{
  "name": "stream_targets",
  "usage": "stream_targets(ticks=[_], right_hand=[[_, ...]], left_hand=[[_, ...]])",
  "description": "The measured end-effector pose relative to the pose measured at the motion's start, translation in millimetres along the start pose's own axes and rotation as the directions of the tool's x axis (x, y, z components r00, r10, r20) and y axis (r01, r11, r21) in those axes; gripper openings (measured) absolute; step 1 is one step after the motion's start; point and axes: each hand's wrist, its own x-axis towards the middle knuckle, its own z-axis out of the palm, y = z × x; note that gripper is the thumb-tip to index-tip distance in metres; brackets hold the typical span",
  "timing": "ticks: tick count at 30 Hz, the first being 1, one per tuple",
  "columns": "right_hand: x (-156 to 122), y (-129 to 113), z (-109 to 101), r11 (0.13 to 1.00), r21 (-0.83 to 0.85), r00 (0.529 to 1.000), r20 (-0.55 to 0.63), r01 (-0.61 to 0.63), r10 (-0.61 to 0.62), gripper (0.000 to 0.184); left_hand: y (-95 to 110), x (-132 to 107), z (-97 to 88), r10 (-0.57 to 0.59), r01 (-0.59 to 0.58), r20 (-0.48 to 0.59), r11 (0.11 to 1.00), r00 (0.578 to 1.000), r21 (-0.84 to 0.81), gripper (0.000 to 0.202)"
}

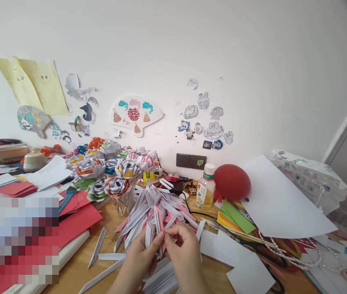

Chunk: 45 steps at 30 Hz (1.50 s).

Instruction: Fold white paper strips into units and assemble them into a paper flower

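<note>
My left hand [138, 256] and my right hand [183, 250] meet low in the middle of the view, fingers pinched together on a folded white and pink paper strip [160, 241]. Just beyond them lies a fanned pile of folded paper strips [158, 208] on the wooden table [78, 269]. More loose strips [97, 246] lie to the left of my left hand. Part of what the fingers pinch is hidden by the fingers themselves.
A bunch of paper roses [112, 169] stands in a clear jar behind the pile. To the right are a small bottle [206, 188], a red balloon [232, 181], white sheets [279, 200], coloured paper [233, 216] and a patterned bag [309, 175]. Red sheets [75, 216] lie left.
</note>
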Motion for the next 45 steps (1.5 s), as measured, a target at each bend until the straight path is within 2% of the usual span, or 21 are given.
stream_targets(ticks=[8,12,15,17,19,20,21,23,25,29,30,31,33,34,35,40,42,45], right_hand=[[5,-2,-4,0.992,-0.038,0.975,0.195,0.117,-0.108,0.014],[14,-10,-13,0.997,-0.002,0.943,0.327,0.072,-0.068,0.016],[19,-13,-21,0.991,-0.116,0.919,0.393,0.073,-0.022,0.013],[19,-10,-25,0.958,-0.229,0.863,0.504,0.174,-0.036,0.011],[18,-1,-25,0.875,-0.329,0.737,0.674,0.355,-0.045,0.011],[16,4,-24,0.81,-0.372,0.668,0.744,0.454,-0.033,0.011],[15,10,-21,0.735,-0.414,0.619,0.785,0.537,-0.01,0.013],[13,21,-16,0.612,-0.475,0.59,0.807,0.633,0.017,0.013],[12,27,-12,0.553,-0.487,0.577,0.817,0.676,0.014,0.01],[15,23,-14,0.524,-0.515,0.631,0.773,0.679,-0.057,0.013],[16,20,-17,0.536,-0.492,0.622,0.778,0.686,-0.082,0.015],[17,17,-19,0.552,-0.446,0.586,0.804,0.705,-0.099,0.016],[16,14,-24,0.563,-0.357,0.485,0.87,0.745,-0.091,0.015],[16,14,-25,0.559,-0.339,0.45,0.89,0.757,-0.07,0.014],[15,14,-25,0.549,-0.341,0.436,0.898,0.763,-0.049,0.014],[13,18,-21,0.502,-0.365,0.445,0.894,0.784,-0.045,0.008],[14,17,-20,0.525,-0.403,0.491,0.87,0.749,-0.032,0.009],[17,17,-22,0.627,-0.443,0.576,0.817,0.641,-0.012,0.015]], left_hand=[[11,-1,-2.6,-0.012,0.013,0.004,0.995,1.0,-0.102,0.047],[9,1,-5.3,-0.018,0.023,0.046,0.993,0.999,-0.119,0.048],[7,7,-10.0,-0.005,0.012,0.065,0.994,0.998,-0.108,0.048],[7,11,-14.4,-0.001,0.003,0.023,0.996,1.0,-0.093,0.048],[8,14,-18.2,-0.003,0.0,-0.036,0.996,0.999,-0.086,0.047],[10,15,-19.5,-0.005,0.0,-0.057,0.996,0.998,-0.087,0.047],[11,15,-20.2,-0.004,-0.002,-0.069,0.996,0.998,-0.09,0.047],[15,13,-20.0,0.013,-0.022,-0.083,0.994,0.996,-0.103,0.046],[18,9,-18.4,0.031,-0.041,-0.093,0.994,0.995,-0.104,0.044],[22,5,-16.1,0.046,-0.055,-0.101,0.994,0.994,-0.089,0.041],[22,4,-16.0,0.049,-0.059,-0.109,0.994,0.993,-0.089,0.04],[22,4,-16.1,0.052,-0.063,-0.117,0.994,0.992,-0.09,0.04],[22,5,-16.7,0.054,-0.065,-0.128,0.994,0.99,-0.088,0.039],[22,5,-16.9,0.049,-0.06,-0.124,0.995,0.991,-0.086,0.04],[21,6,-17.2,0.042,-0.052,-0.119,0.995,0.992,-0.082,0.04],[21,5,-16.9,0.046,-0.054,-0.117,0.996,0.992,-0.073,0.041],[22,5,-16.4,0.042,-0.052,-0.126,0.996,0.991,-0.076,0.041],[23,6,-15.8,0.032,-0.043,-0.126,0.995,0.991,-0.085,0.043]])
